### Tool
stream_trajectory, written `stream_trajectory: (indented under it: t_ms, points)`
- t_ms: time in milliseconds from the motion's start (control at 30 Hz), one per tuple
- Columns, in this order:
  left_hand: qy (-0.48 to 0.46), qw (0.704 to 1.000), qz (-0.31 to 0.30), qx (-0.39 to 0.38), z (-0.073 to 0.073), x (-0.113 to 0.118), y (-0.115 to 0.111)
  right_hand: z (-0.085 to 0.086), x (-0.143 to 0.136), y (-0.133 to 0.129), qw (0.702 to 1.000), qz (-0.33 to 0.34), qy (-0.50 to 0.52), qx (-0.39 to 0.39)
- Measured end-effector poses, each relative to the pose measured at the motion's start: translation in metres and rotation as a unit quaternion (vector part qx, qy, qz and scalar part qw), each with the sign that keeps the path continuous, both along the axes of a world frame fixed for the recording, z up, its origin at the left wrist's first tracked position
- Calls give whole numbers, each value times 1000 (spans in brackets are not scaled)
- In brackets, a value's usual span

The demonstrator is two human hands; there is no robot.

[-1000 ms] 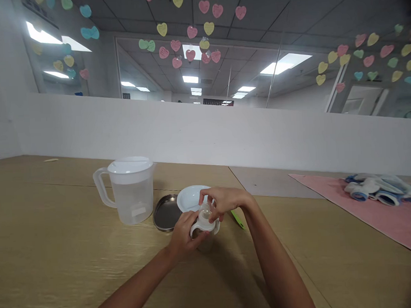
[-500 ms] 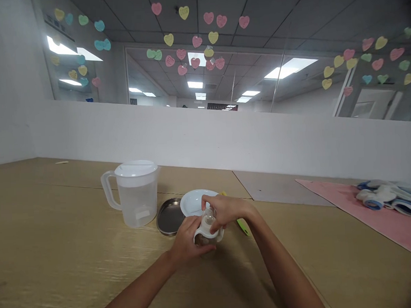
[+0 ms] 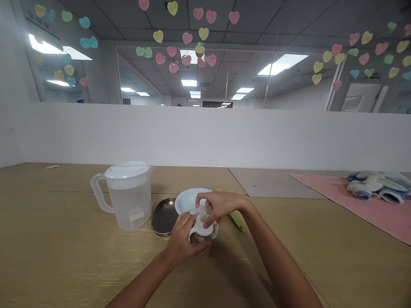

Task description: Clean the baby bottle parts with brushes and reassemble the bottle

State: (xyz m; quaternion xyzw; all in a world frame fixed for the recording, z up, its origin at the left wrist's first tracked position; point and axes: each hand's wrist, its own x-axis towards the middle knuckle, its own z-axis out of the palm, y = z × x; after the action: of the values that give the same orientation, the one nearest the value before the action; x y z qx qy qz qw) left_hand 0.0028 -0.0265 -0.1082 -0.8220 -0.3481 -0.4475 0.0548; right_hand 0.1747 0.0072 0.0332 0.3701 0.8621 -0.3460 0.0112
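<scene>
A baby bottle [image 3: 202, 238] with white side handles, a white collar and a clear top stands upright in front of me. My left hand [image 3: 182, 236] is wrapped around its body from the left. From above, my right hand [image 3: 217, 205] grips the clear cap [image 3: 204, 210] between thumb and fingers. Whether the cap is seated or loose I cannot tell. Just behind the hands sits a white plate [image 3: 190, 198], partly covered by them. A dark metal tray [image 3: 164, 218] lies to the left of the bottle.
A clear pitcher [image 3: 131, 198] with a white lid stands left of the tray. Behind my right wrist lies a green-handled utensil [image 3: 237, 222], partly hidden. White and blue gloves [image 3: 380, 189] rest on a pink mat [image 3: 351, 211] at the right. A white wall closes off the table's back.
The whole view has shifted, so the things on the table appear a little further left. Both hands stay on the bottle in nearly the same grip.
</scene>
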Motion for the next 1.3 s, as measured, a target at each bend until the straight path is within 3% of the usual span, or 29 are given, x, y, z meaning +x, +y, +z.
stream_trajectory:
  t_ms: [133, 233, 300, 400, 533, 700, 833, 933, 1000, 1100, 1300]
  points:
    - [10, 1000, 19, 15, 0, -1, 1, 4, 5, 2, 995, -3, 97, 8]
    - [16, 999, 28, 6, -2, -2, 1, 8, 12, 3, 977, -46, 179, 103]
    - [16, 999, 31, 8, -4, -3, 1, 7, 14, 6, 963, -79, 166, 197]
    - [12, 999, 31, 17, -6, -3, 2, -4, 12, 14, 951, -114, 47, 282]
    - [10, 999, 32, 14, -5, -3, 1, -28, 2, 31, 958, -130, -105, 234]
    - [9, 1000, 19, -6, -2, -3, 0, -44, -3, 44, 971, -59, -129, 190]
    - [3, 1000, 3, -19, -2, -3, 1, -37, 0, 40, 975, -61, -105, 185]
    - [-6, 1000, 3, -22, -2, -3, 2, -23, 2, 30, 976, -99, -15, 195]
    - [-9, 1000, 2, -25, -1, -2, 2, -13, 2, 19, 985, -101, 38, 138]
    - [-7, 1000, -3, -29, 0, -1, 2, -1, -2, 1, 998, -54, 17, 27]
    - [-12, 999, -14, -37, -2, -3, 1, -3, -14, -14, 982, -51, -87, 160]
